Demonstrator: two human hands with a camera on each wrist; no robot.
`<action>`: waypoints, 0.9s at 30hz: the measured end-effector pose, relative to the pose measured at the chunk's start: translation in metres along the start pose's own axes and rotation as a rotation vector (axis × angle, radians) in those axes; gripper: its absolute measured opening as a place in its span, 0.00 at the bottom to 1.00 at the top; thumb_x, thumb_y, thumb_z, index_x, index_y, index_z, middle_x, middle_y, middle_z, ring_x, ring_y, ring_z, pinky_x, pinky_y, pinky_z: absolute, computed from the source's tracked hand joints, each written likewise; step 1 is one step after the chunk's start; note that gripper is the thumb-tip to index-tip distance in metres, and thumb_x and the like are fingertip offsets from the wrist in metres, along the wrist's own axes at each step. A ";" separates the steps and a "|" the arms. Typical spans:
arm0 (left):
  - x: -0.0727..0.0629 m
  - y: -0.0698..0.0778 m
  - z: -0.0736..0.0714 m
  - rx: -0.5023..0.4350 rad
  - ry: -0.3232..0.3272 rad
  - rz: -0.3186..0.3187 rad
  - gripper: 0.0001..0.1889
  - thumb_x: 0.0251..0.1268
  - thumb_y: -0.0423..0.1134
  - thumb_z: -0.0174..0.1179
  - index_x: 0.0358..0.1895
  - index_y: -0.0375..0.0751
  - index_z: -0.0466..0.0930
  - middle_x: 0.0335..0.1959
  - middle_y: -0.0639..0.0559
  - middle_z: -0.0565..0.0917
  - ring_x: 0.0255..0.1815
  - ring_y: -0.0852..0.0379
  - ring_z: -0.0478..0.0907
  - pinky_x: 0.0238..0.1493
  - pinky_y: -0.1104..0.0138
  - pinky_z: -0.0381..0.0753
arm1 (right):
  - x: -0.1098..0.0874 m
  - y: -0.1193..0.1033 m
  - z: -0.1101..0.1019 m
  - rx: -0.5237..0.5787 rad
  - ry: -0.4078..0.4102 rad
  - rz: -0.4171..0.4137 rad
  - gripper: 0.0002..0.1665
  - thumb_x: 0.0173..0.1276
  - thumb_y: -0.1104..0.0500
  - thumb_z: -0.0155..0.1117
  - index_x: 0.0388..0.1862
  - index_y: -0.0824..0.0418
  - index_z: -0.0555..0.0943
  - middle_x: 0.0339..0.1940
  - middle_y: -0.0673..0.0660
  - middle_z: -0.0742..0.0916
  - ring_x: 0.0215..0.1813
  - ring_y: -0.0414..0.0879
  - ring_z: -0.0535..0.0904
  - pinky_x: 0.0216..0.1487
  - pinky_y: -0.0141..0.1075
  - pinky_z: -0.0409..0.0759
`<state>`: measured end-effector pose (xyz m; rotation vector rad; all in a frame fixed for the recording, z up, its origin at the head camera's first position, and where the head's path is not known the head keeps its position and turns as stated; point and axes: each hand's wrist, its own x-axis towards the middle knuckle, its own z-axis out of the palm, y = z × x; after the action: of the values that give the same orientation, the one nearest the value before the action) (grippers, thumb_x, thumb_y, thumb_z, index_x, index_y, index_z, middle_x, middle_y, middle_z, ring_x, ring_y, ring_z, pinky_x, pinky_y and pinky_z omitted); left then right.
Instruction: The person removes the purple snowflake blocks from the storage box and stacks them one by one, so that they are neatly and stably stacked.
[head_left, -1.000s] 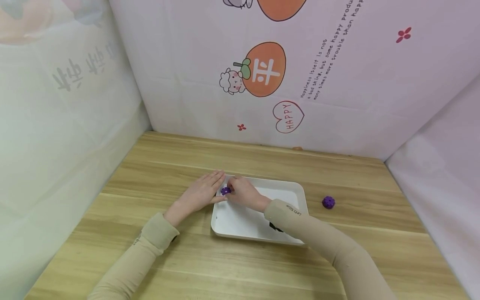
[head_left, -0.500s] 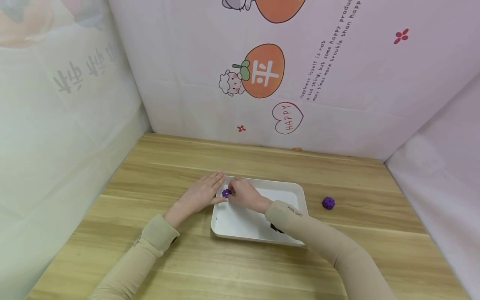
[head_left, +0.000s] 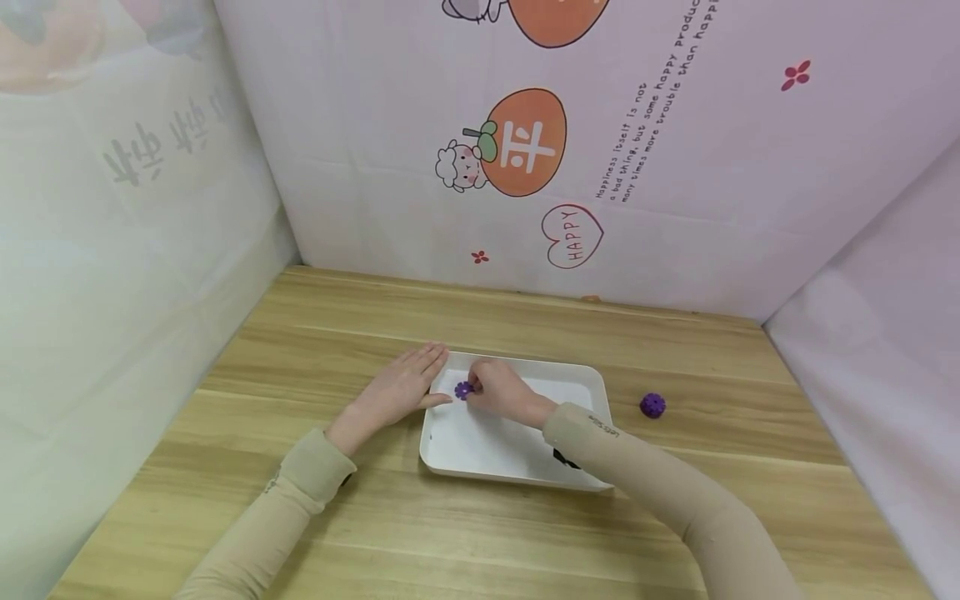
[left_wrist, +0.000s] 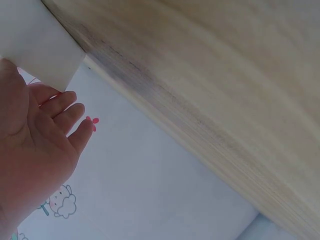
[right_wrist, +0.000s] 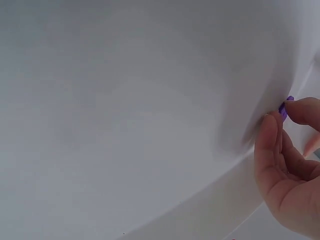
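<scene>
Inside the white tray (head_left: 480, 446), my right hand (head_left: 505, 392) pinches a small purple notched disc, a snowflake building disc (head_left: 463, 390), between thumb and fingertips near the left end. In the right wrist view the purple disc (right_wrist: 283, 111) shows only in part, as the thumb and fingers of the right hand (right_wrist: 287, 172) cover the rest. My left hand (head_left: 397, 385) rests at the tray's left end with its fingers stretched along the rim. The left wrist view has that left hand (left_wrist: 42, 127) beside a corner of the tray (left_wrist: 42, 42).
On the wooden table (head_left: 420, 533), right of the tray, lies what looks like a stack of purple snowflake discs (head_left: 653, 406). A printed white cloth (head_left: 390, 150) hangs behind the table, with more white cloth at both sides.
My right hand has shifted slightly right along the tray with the purple snowflake disc, away from the left rim. The left hand stays at the tray's left end.
</scene>
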<state>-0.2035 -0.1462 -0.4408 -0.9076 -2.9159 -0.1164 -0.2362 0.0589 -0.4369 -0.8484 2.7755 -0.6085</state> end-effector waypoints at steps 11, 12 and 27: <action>0.001 0.001 0.000 -0.003 0.002 0.001 0.41 0.71 0.61 0.52 0.74 0.30 0.61 0.76 0.37 0.64 0.78 0.41 0.62 0.78 0.50 0.64 | -0.005 0.010 -0.004 0.026 -0.027 -0.014 0.09 0.59 0.63 0.75 0.37 0.67 0.85 0.35 0.57 0.89 0.35 0.42 0.82 0.42 0.33 0.87; 0.001 0.001 -0.001 -0.003 0.004 0.003 0.41 0.71 0.61 0.52 0.74 0.30 0.61 0.76 0.37 0.64 0.78 0.41 0.62 0.78 0.50 0.64 | -0.006 0.010 -0.005 0.023 -0.030 -0.015 0.09 0.59 0.63 0.75 0.37 0.66 0.85 0.34 0.57 0.89 0.34 0.42 0.82 0.41 0.33 0.86; 0.001 0.000 0.001 -0.009 0.010 0.006 0.42 0.70 0.61 0.53 0.74 0.30 0.61 0.76 0.36 0.64 0.78 0.40 0.62 0.77 0.50 0.65 | -0.017 0.022 -0.016 0.030 -0.061 0.005 0.09 0.58 0.62 0.76 0.35 0.64 0.85 0.32 0.54 0.89 0.33 0.39 0.80 0.40 0.31 0.84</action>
<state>-0.2047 -0.1459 -0.4417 -0.9148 -2.9052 -0.1339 -0.2377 0.0904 -0.4316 -0.8389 2.7062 -0.6114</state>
